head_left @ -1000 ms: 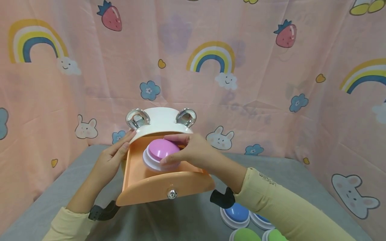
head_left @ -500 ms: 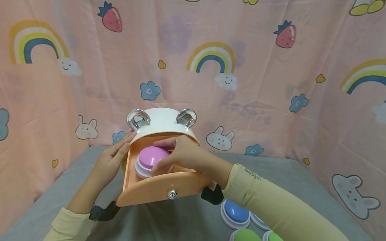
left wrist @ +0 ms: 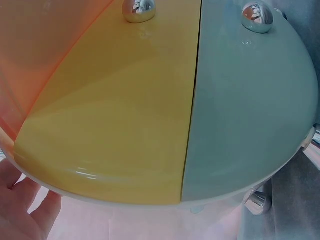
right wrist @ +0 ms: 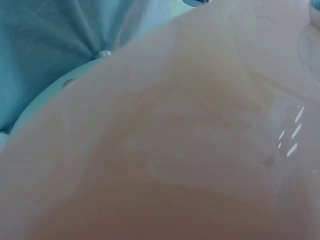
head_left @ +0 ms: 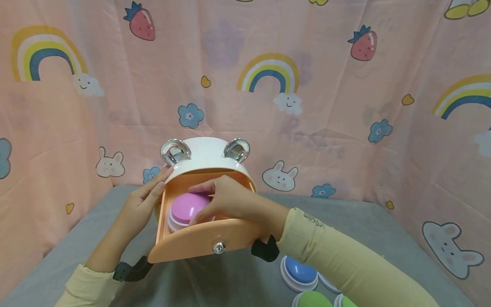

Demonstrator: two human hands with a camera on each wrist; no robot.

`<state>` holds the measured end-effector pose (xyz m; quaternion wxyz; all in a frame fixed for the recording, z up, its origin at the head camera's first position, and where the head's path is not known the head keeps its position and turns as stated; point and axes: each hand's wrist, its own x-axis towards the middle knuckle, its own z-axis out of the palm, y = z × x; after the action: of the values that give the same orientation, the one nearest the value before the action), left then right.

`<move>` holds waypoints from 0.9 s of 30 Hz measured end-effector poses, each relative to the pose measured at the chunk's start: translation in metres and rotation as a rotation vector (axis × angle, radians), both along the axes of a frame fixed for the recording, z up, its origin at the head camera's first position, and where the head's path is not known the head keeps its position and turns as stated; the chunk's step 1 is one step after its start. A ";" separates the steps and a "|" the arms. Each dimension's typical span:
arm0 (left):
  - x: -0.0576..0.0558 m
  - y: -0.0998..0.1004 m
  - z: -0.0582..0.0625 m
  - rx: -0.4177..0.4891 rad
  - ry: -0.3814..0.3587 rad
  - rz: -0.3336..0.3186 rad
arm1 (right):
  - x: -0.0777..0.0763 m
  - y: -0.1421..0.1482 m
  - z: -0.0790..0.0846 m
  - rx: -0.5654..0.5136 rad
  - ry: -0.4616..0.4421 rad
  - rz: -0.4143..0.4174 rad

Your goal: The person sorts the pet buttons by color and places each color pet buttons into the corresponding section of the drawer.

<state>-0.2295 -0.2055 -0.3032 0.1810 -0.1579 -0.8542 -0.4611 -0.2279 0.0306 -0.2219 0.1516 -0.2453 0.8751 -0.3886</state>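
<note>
A cabinet (head_left: 207, 151) with a white rounded top and two silver rings stands on the table. Its orange drawer (head_left: 184, 245) is pulled out toward me, with a silver knob on the front. Inside it, my right hand (head_left: 230, 198) pinches a pink-purple push button (head_left: 188, 207) with a white base, near the drawer's left wall. My left hand (head_left: 140, 204) rests against the cabinet's left side with fairly straight fingers. In the left wrist view, its fingertips (left wrist: 47, 210) touch the rim beside a yellow drawer front (left wrist: 115, 110) and a teal drawer front (left wrist: 245, 110).
To the right front, a blue push button (head_left: 301, 269) and a green push button (head_left: 314, 299) sit on the grey cloth (head_left: 345, 221), with others partly hidden by my right sleeve. A pink patterned curtain (head_left: 326, 170) hangs behind. The right wrist view is mostly a blurred, glossy surface.
My right hand has moved left and down with the pink-purple push button, lowering it into the drawer's front left part. The left hand and the cabinet have stayed put.
</note>
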 end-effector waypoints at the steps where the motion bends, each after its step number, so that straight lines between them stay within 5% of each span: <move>1: 0.000 0.000 0.000 0.000 0.001 0.000 | 0.000 0.000 0.000 0.000 0.001 0.003; 27: 0.003 0.002 0.001 0.005 0.007 -0.008 | -0.003 -0.002 -0.002 -0.004 -0.037 0.037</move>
<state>-0.2265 -0.2032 -0.3021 0.1823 -0.1627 -0.8518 -0.4633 -0.2307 0.0281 -0.2236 0.1744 -0.2543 0.8668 -0.3918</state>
